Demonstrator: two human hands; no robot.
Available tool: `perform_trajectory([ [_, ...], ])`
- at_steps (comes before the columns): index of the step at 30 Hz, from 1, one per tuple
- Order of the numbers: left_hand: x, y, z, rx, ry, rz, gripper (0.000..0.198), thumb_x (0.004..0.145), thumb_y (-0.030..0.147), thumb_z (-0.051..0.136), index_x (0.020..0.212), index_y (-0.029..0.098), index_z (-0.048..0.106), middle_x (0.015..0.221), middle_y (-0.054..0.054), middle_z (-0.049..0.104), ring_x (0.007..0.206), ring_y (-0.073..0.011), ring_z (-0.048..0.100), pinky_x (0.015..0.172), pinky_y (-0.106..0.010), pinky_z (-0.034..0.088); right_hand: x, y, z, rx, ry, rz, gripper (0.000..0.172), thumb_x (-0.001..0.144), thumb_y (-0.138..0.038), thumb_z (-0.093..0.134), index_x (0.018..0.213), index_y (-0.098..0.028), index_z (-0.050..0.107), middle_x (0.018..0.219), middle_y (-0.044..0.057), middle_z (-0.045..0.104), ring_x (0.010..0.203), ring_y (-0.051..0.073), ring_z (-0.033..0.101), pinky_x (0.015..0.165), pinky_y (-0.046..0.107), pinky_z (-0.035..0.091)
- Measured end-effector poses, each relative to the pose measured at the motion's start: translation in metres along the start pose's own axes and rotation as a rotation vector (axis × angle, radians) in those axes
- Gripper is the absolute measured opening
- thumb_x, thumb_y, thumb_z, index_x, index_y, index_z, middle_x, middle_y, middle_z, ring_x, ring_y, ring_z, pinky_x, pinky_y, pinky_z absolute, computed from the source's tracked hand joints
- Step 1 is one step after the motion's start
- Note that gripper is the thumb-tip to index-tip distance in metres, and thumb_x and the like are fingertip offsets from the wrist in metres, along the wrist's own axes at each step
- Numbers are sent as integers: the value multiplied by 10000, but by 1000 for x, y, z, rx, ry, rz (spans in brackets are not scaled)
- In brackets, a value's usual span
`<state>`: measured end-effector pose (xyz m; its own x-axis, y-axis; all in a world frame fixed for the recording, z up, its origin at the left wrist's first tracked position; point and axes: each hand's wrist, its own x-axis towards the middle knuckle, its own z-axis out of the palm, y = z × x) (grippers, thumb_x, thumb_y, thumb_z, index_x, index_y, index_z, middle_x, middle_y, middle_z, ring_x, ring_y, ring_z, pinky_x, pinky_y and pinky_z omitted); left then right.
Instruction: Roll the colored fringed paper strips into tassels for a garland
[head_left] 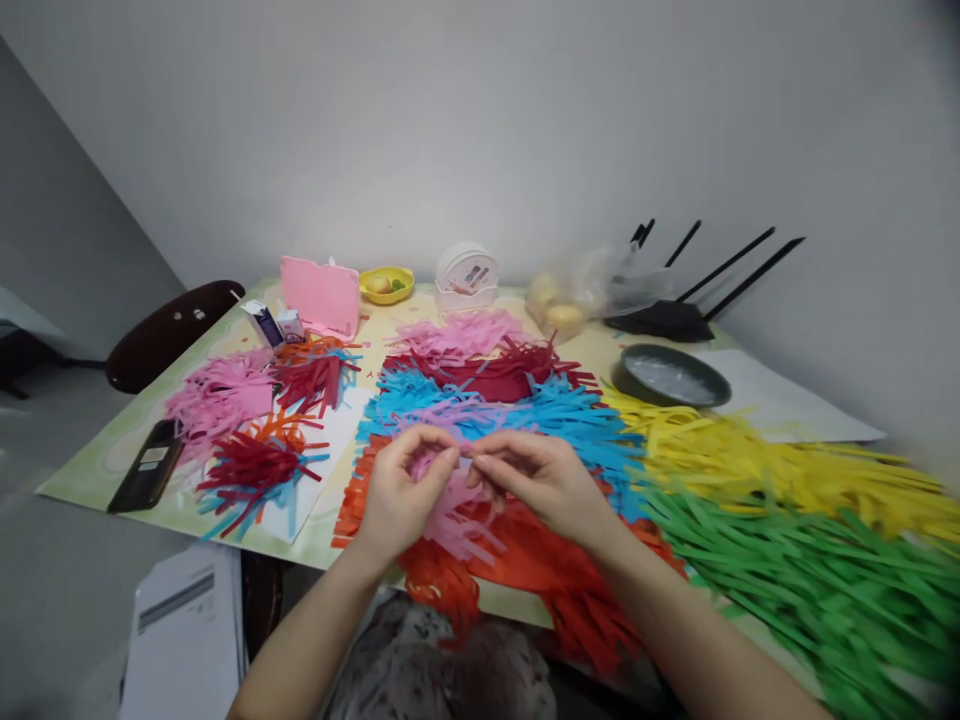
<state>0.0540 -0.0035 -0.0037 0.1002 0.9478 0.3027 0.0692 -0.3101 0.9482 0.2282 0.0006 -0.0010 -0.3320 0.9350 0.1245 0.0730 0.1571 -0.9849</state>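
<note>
My left hand (401,490) and my right hand (536,480) meet over the table's near middle, fingertips pinched together on a thin pink paper strip (466,455). Below them lies a loose bunch of pink strips (469,525) on top of orange-red strips (540,575). Piles of lilac (442,412), blue (577,412), dark red (499,372) and light pink strips (465,333) spread out behind the hands.
Yellow strips (787,465) and green strips (825,580) cover the right side. A dark bowl (671,376) with white stuff sits behind them. Mixed strip heaps (255,455), a black phone (146,465), small cartons (264,322), a pink holder (321,295) and a yellow dish (386,284) stand left and back.
</note>
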Motion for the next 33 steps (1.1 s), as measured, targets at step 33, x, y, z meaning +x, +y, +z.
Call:
perform_trajectory([
  [33,-17,-2,-10,715,-170,324,163,931,191,512,802,159,607,791,-51,622,788,-193,569,712,-299,415,-12,29,35,196,224,-47,236,849,-421,672,828,-196,606,648,-4,671,544,125,655,540,236,577],
])
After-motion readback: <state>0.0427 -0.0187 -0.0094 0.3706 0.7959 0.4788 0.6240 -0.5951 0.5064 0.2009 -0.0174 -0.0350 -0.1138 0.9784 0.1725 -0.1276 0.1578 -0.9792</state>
